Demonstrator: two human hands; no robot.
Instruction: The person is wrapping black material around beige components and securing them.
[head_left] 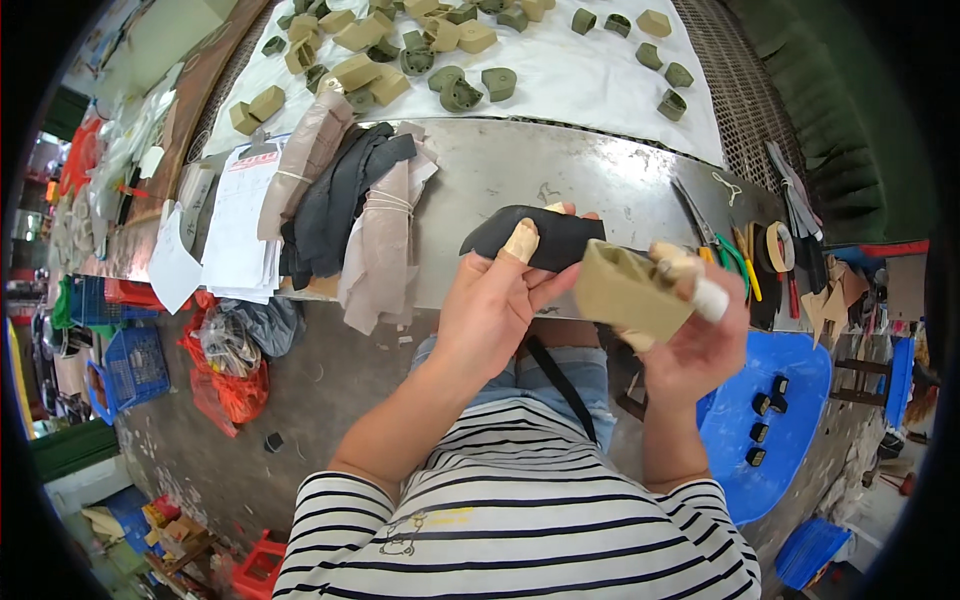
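Note:
My left hand (487,315) is closed on a black, flexible-looking strip (500,232), perhaps leather, pinched under a thumb with a tan finger cover. In my right hand (705,350) is a khaki hollow box-shaped piece (632,298), its open side facing up, slightly blurred. Tan and white wraps cover some of the right fingers. Both hands are over the front edge of the metal table (480,165), with the khaki piece close to the strip's right end. Whether the two touch I cannot tell.
Many khaki and olive pieces (415,55) lie on a white cloth (560,95) at the back. Bundled black and taupe sheets (345,200) and papers (240,230) lie left; scissors (700,215) and a tape roll (778,246) right. A blue basin (800,400) below holds several small black pieces.

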